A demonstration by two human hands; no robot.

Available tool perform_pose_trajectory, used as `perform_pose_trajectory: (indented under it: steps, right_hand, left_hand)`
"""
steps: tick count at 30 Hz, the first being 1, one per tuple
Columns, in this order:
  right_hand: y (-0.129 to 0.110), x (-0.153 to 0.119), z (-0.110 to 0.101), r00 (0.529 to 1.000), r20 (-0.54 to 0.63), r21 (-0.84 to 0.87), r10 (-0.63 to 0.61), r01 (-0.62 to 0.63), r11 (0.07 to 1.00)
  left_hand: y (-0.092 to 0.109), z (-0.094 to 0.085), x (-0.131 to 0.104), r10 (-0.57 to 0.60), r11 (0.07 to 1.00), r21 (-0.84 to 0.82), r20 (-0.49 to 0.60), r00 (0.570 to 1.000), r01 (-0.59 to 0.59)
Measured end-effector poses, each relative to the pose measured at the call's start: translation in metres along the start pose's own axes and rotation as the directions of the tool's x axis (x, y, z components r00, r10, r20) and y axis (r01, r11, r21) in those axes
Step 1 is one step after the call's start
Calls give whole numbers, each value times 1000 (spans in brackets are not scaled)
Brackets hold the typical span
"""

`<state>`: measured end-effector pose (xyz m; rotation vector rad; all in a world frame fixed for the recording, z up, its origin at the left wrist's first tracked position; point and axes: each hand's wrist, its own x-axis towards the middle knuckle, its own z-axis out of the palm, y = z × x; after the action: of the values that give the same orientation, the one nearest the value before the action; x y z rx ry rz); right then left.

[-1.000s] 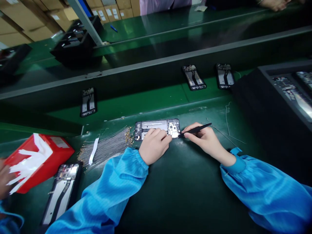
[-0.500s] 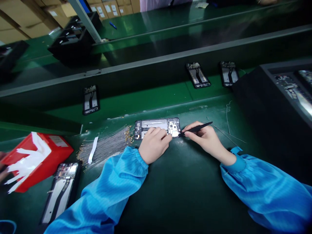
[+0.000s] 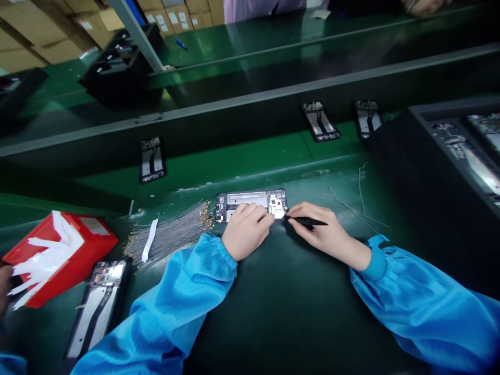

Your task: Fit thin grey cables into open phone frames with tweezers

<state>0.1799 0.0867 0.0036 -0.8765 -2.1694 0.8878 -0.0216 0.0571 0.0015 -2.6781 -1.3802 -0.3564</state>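
Note:
An opened phone body (image 3: 277,200) lies sideways on the green table, its circuit board at the right end. My left hand (image 3: 248,230) rests on its lower edge with fingers curled, holding it against the table. A slim black tool (image 3: 308,221) is pinched in my right hand (image 3: 326,229), its tip at the lower right corner of the board. Left of the phone lies a bundle of thin grey cables (image 3: 172,234) with gold-coloured ends, a white strip (image 3: 150,240) across it.
Several other opened phones lie about, one (image 3: 152,160) behind the cables, another (image 3: 97,307) at lower left. A red bin (image 3: 94,245) with white strips stands left, another person's hand (image 3: 4,286) beside it. A black box (image 3: 414,172) stands right; loose wires (image 3: 361,192) lie before it.
My right hand has shifted slightly left and down, and the black tool is now tilted the other way, its rear end lower. My left hand stays on the phone. Phones on the conveyor have moved slightly right.

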Motion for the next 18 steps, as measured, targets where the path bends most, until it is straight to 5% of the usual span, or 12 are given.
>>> perform_pose_trajectory:
  steps: [5,10,14,18]
  right_hand:
    - [5,19,-13,999,-6,36,39,-39,999]
    - [27,75,-46,985,-131,197,117,-89,976]
    - [44,115,-63,984,-136,86,118,-107,991]
    - [56,134,-71,979,-174,-98,103,-122,988]
  left_hand:
    - [-4,3,-1,-41,997,-59,-6,999,40]
    - [-10,7,-2,-126,985,-129,-68,990,117]
    - [-17,10,-5,-218,974,-101,-169,961,203]
    - [-19,15,-5,-241,969,-99,-152,959,228]
